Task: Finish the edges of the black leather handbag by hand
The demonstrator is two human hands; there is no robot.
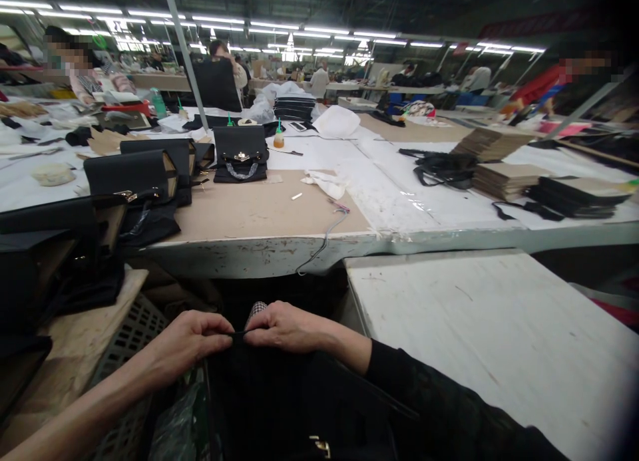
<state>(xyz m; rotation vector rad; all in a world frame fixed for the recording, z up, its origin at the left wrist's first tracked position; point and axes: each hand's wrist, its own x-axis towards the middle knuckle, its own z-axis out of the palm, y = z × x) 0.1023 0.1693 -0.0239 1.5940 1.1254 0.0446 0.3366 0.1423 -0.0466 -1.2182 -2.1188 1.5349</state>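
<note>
A black handbag (299,394) lies low in front of me, with a gold-coloured clasp (321,446) near the bottom of the view. My left hand (196,336) pinches a thin dark edge at the bag's top between thumb and fingers. Close beside it, my right hand (287,328) grips the same edge, also in a pinch. Only a short strip of that edge shows between the fingertips. Behind my right fingers a small piece of checked cloth (258,308) is visible. The dark interior and lower body of the bag are hard to make out.
Several black handbags (240,152) stand along the table's left side. A plastic crate (132,331) is at lower left. On the right are a white-topped table (489,328), stacked brown boards (509,181) and black straps (439,165). Other people work farther back.
</note>
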